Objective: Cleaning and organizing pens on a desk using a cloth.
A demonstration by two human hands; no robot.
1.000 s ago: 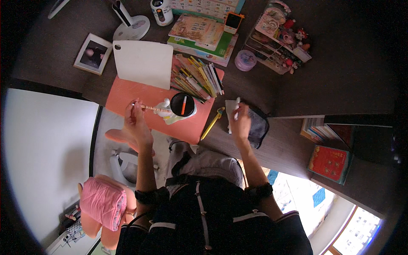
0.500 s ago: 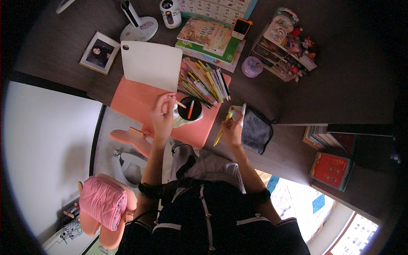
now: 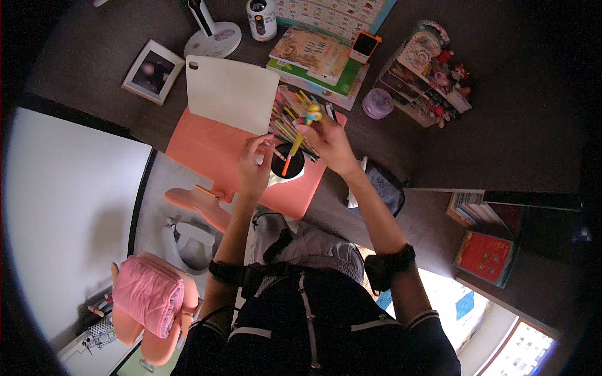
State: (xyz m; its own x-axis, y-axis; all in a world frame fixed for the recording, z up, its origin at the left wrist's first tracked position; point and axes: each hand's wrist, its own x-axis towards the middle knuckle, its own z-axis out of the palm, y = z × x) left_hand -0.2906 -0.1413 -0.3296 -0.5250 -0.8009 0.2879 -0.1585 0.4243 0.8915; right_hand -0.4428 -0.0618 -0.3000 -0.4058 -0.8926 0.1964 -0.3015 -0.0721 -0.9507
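Observation:
A round, dark-mouthed pen cup point(image 3: 296, 170) with a pale, yellow-marked outside stands on the pink desktop point(image 3: 207, 147). An orange pen point(image 3: 286, 167) leans inside it. My left hand point(image 3: 254, 166) is beside the cup, its fingers pinched on a thin pinkish pencil point(image 3: 279, 154) at the opening. Above the cup, my right hand point(image 3: 331, 145) grips a yellow pen point(image 3: 297, 144) with a yellow and blue topper, its lower end pointing into the mouth. Behind the hands lies a heap of pencils and pens point(image 3: 285, 119), partly hidden by my right hand.
A white board point(image 3: 229, 94) and stacked books point(image 3: 313, 56) lie behind the pencils. A dark fuzzy pouch point(image 3: 384, 188) is to the right. A purple round tub point(image 3: 377, 103) and a trinket rack point(image 3: 417, 81) stand farther back, a framed photo point(image 3: 152, 72) at left.
My right hand has carried the yellow pen left and away from the pouch side to over the cup. My left hand stays by the cup, with the pencil now lower at its opening.

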